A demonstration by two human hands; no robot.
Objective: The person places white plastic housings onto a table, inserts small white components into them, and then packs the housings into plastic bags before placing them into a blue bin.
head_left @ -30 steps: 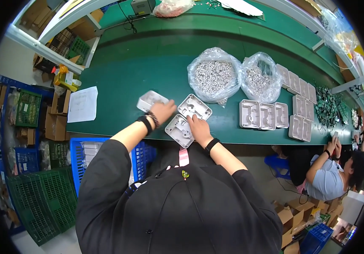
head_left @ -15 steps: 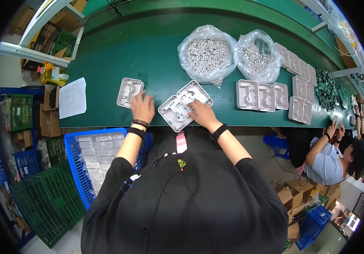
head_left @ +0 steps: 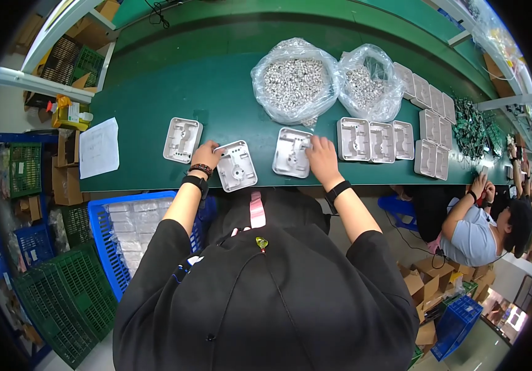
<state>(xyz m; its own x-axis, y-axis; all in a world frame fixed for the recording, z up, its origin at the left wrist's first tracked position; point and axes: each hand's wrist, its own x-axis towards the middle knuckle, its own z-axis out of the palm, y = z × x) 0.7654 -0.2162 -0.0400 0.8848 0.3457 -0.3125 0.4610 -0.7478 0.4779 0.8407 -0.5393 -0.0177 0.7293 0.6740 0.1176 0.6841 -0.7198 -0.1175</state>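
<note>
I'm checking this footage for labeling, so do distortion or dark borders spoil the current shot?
Head view: the green workbench curves along its far side; same view: black fills the corners, but the left hand and right hand clear it.

The left forearm [head_left: 181, 207] and right forearm [head_left: 356, 209] reach forward, well apart. The left hand [head_left: 206, 155] and right hand [head_left: 323, 159] show their backs, fingers bent.

left of the large clear bag [head_left: 264, 102], bare green table [head_left: 222, 86] leaves room to pass; a smaller bag [head_left: 391, 96] blocks its right, an open grey housing [head_left: 285, 157] its near side.
</note>
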